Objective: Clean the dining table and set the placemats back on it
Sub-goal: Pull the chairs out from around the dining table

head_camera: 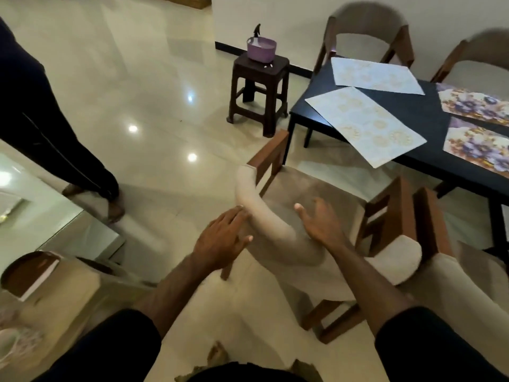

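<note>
The dark dining table (418,111) stands at the upper right. On it lie two pale blue patterned placemats (366,125) (374,75); the nearer one overhangs the table's front edge. Two purple floral placemats (476,147) (473,103) lie further right. Both my hands hover over the curved padded back of a wooden chair (264,213) in front of me. My left hand (223,238) has straight fingers, fingertips at the padding. My right hand (322,221) is spread open on the other side. Neither holds anything.
A dark stool (259,89) left of the table carries a purple basin (261,49) with a spray bottle in it. More chairs stand behind the table and at my right. Another person's leg (55,139) is at the left. A glass-topped table (33,205) sits at lower left.
</note>
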